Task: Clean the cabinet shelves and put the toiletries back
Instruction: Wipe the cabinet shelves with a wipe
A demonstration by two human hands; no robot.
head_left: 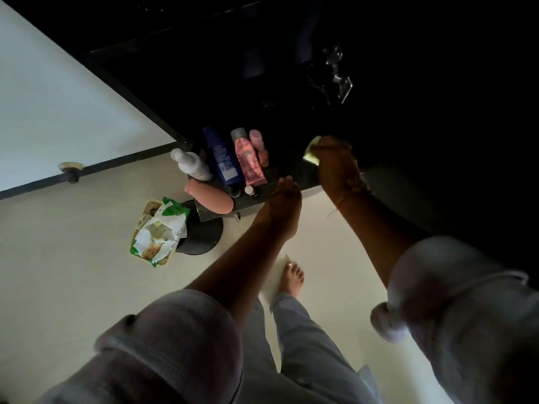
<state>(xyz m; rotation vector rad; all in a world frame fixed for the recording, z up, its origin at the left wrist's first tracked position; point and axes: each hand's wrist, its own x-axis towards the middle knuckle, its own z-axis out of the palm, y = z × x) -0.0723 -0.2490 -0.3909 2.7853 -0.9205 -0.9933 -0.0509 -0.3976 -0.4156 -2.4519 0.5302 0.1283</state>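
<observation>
Several toiletries stand together on the left end of a dark shelf [306, 177]: a white bottle [194, 166], a dark blue bottle [223, 157], a pink tube [249, 158], a pale pink bottle [259, 145], a peach tube [211, 198] lying at the front edge and a tiny vial [249, 190]. My right hand [335, 161] presses a yellow cloth [312, 151] onto the shelf to the right of them, fingers curled over it. My left hand [284, 199] rests flat on the shelf's front edge, fingers straight, beside the pink tube.
A green and white wipes pack [159, 231] lies on a basket on the pale floor, next to a round black bin [201, 237]. A white cabinet door [58, 97] hangs open at left. A metal hinge [338, 72] shows in the dark cabinet. My bare foot [293, 278] is below.
</observation>
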